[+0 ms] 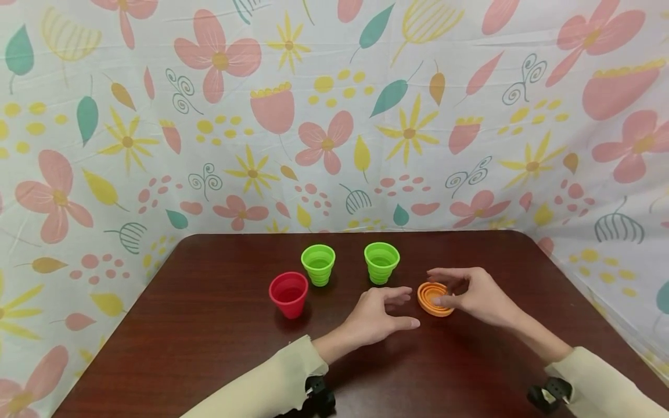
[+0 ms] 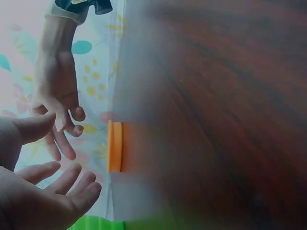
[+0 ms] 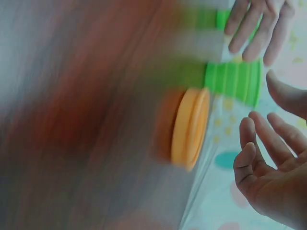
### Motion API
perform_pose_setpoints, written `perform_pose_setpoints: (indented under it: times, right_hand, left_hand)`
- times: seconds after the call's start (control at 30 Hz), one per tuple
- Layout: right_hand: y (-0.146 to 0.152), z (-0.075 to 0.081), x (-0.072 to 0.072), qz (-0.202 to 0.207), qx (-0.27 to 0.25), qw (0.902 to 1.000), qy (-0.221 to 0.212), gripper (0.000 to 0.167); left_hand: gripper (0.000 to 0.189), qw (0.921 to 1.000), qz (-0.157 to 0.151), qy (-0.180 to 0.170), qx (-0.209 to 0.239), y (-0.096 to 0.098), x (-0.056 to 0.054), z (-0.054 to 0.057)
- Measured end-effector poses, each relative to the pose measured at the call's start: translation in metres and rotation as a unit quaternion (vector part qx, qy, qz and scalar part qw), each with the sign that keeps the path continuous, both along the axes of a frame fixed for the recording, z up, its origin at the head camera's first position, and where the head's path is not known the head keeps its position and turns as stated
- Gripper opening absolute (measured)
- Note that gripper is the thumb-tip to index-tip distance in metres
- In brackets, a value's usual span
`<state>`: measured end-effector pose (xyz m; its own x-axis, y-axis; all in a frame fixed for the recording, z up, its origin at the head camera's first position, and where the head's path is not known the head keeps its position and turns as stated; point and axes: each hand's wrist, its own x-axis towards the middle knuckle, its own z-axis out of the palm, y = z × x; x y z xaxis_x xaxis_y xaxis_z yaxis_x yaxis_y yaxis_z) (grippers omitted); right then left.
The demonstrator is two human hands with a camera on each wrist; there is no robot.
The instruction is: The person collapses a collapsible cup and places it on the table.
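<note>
An orange collapsible cup [image 1: 426,298], folded into a flat ringed disc, lies on the brown table. My right hand [image 1: 486,297] hovers just above its right side, thumb and fingers spread apart. In the right wrist view a gap separates this hand [image 3: 276,179] from the orange cup [image 3: 189,129], so nothing is held. To the left of the disc my left hand [image 1: 372,318] hangs over the table, fingers loosely extended and holding nothing. The left wrist view shows the fingers of both hands above the orange rim [image 2: 115,146].
Two green cups [image 1: 318,264] [image 1: 381,262], extended to full height, stand behind the hands. A red cup [image 1: 289,294], also extended, is left of them. The dark wooden table [image 1: 219,325] meets a flower-patterned cloth [image 1: 324,87] along its back edge.
</note>
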<state>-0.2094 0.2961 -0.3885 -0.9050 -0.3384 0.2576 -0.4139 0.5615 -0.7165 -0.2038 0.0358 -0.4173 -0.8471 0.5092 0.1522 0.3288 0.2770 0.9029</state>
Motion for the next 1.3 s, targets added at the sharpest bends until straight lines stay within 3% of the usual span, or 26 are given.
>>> perform_pose_setpoints:
  times: [0.27,0.53,0.97,1.3]
  right_hand:
    - [-0.041,0.001,0.025,-0.007,-0.018,0.9998,0.004,0.029]
    - [-0.065,-0.008,0.038,0.013,-0.056,0.9983,-0.007,0.025]
    - [-0.084,-0.007,0.037,0.026,-0.069,0.9968,-0.032,0.021]
    - [-0.096,-0.009,0.036,0.026,-0.078,0.9958,-0.040,0.023]
  left_hand:
    - [0.050,0.9981,0.007,-0.004,0.060,-0.024,0.010,0.007]
    - [0.044,0.9969,0.012,-0.002,0.077,-0.045,0.016,0.004]
    - [0.041,0.9954,0.027,-0.017,0.091,-0.075,0.028,0.011]
    - [0.040,0.9958,0.024,0.004,0.089,-0.088,0.041,0.010]
